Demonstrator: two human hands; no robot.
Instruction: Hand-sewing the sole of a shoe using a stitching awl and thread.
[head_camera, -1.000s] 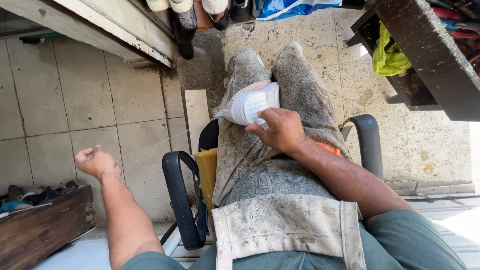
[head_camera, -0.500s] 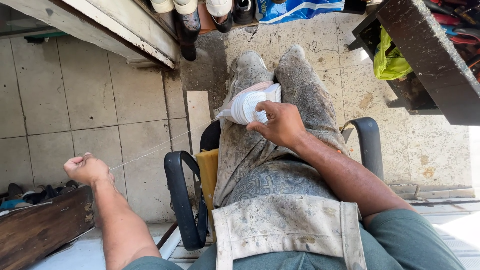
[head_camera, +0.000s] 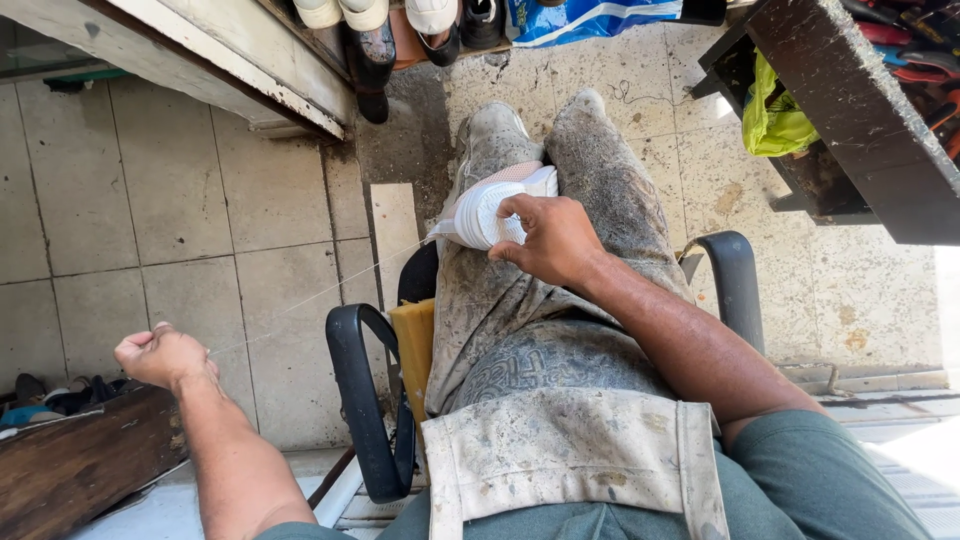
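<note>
Head view, looking down at a seated person's lap and two bare hands.

Item: white shoe. It is laid across the thighs, sole side turned outward, and is clamped under the right hand, whose fingers are curled over its near edge.

Item: thread. A thin pale strand is stretched taut from the shoe's left end down to the left hand. The left hand is closed in a fist on the strand's end and is held far out from the right hand, well apart from the shoe and low beside the chair.

Item: stained work apron. It is draped over the lap beneath the right forearm, with dusty trousers extended beyond the shoe.

Item: black chair armrests. One is set between the two hands; the other is seen just past the right forearm.

Item: yellow block. It is wedged between the left armrest and the thigh.

Item: tiled floor. It is spread beyond the left hand.

Item: row of shoes. They are lined up on the floor far ahead of both hands.

Item: dark wooden bench. It is placed ahead and outward of the right hand, with a yellow-green bag under it.

Item: wooden crate. It is set just below the left hand.
</note>
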